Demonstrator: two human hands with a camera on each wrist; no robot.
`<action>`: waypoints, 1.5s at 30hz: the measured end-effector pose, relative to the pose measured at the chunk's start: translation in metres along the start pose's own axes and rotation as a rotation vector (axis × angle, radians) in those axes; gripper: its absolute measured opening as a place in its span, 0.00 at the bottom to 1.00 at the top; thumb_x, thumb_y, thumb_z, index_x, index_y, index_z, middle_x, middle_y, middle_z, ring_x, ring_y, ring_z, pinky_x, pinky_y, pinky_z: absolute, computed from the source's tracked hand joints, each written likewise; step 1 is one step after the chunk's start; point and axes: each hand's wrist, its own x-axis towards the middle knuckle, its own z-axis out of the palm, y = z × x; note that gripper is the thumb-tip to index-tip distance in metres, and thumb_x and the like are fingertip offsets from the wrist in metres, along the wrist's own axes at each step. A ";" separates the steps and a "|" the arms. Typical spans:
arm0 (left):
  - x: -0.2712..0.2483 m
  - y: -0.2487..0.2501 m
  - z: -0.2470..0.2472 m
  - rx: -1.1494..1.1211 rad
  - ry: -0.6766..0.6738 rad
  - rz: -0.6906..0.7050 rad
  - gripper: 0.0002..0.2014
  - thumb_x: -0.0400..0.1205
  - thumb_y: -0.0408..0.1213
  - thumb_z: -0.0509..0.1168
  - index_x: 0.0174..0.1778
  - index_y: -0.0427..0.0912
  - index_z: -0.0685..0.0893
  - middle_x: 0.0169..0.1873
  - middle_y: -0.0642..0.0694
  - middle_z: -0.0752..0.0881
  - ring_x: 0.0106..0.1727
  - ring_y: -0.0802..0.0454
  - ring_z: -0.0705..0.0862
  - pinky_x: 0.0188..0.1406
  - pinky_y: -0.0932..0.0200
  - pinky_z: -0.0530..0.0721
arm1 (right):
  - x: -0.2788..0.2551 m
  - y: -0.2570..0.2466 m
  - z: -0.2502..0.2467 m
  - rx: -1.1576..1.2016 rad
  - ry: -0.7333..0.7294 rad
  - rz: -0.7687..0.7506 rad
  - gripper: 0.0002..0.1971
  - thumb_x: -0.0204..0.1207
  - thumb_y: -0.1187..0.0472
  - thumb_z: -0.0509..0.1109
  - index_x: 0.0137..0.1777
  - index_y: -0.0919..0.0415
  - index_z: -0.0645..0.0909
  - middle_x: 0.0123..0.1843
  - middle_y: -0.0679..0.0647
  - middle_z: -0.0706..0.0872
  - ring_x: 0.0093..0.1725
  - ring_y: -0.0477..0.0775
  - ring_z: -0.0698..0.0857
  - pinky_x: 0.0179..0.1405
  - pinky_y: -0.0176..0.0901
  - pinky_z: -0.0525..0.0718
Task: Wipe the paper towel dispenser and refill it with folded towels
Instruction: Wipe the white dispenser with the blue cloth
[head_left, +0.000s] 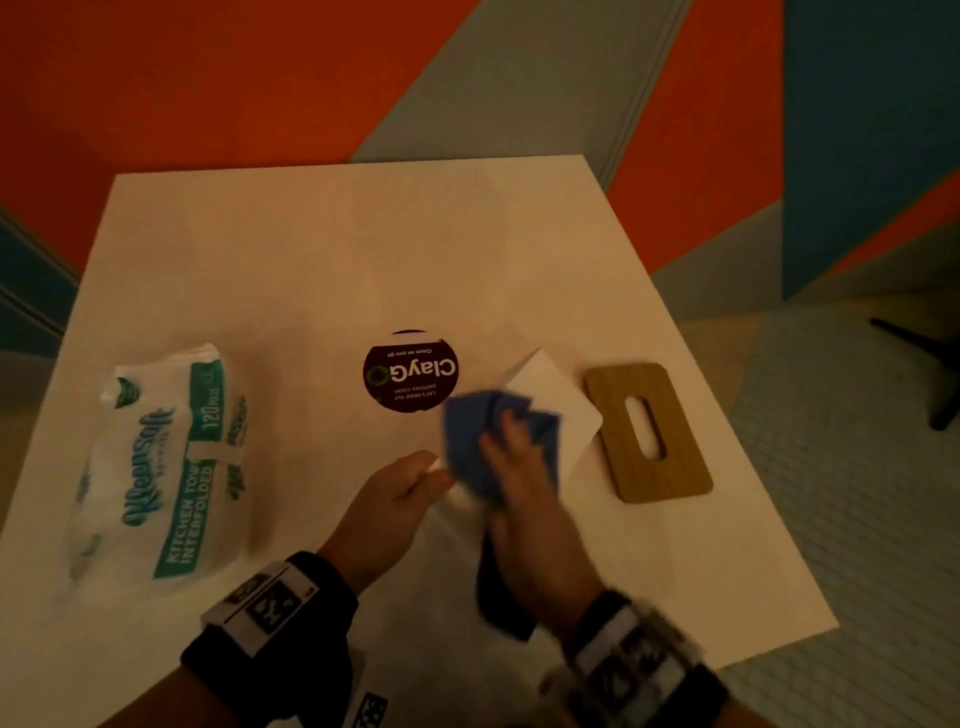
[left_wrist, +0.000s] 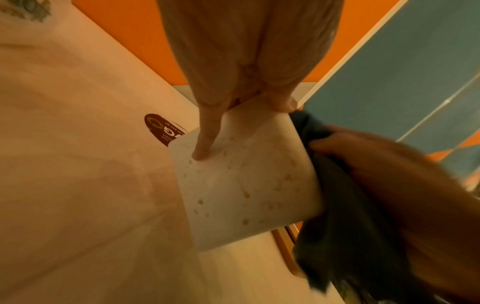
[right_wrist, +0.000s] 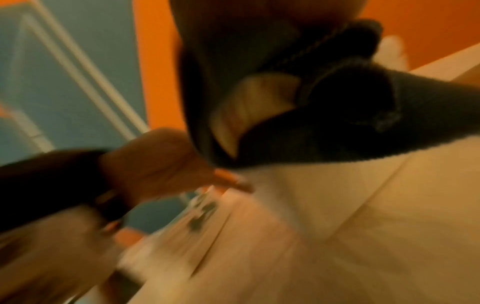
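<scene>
Head view: my right hand clutches the blue cloth against the white dispenser on the table, my left hand holding its near side; the wooden lid lies just right, the towel pack well left. Left wrist view: forefinger and thumb grip the droplet-speckled dispenser; the cloth touches its right edge. Right wrist view: blurred; fingers curl round the dark cloth.
</scene>
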 end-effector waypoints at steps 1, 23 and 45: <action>0.000 0.001 0.000 -0.051 -0.009 -0.012 0.12 0.82 0.30 0.57 0.38 0.49 0.80 0.37 0.52 0.83 0.37 0.72 0.82 0.40 0.78 0.77 | -0.009 -0.004 0.006 -0.059 -0.035 -0.077 0.31 0.69 0.59 0.48 0.74 0.63 0.62 0.80 0.55 0.54 0.80 0.54 0.51 0.76 0.31 0.33; 0.008 0.026 -0.003 -0.208 0.027 -0.040 0.11 0.82 0.33 0.57 0.37 0.44 0.82 0.35 0.46 0.83 0.37 0.58 0.82 0.41 0.65 0.81 | -0.024 -0.004 -0.042 0.041 -0.130 0.094 0.32 0.74 0.57 0.51 0.78 0.63 0.50 0.77 0.53 0.31 0.77 0.42 0.36 0.66 0.12 0.31; 0.009 0.035 -0.015 -0.240 -0.010 0.014 0.10 0.82 0.32 0.57 0.42 0.39 0.83 0.43 0.37 0.80 0.47 0.46 0.77 0.50 0.52 0.76 | -0.022 0.003 -0.026 -0.270 -0.014 -0.268 0.22 0.86 0.58 0.34 0.78 0.52 0.54 0.79 0.57 0.54 0.77 0.58 0.55 0.79 0.45 0.49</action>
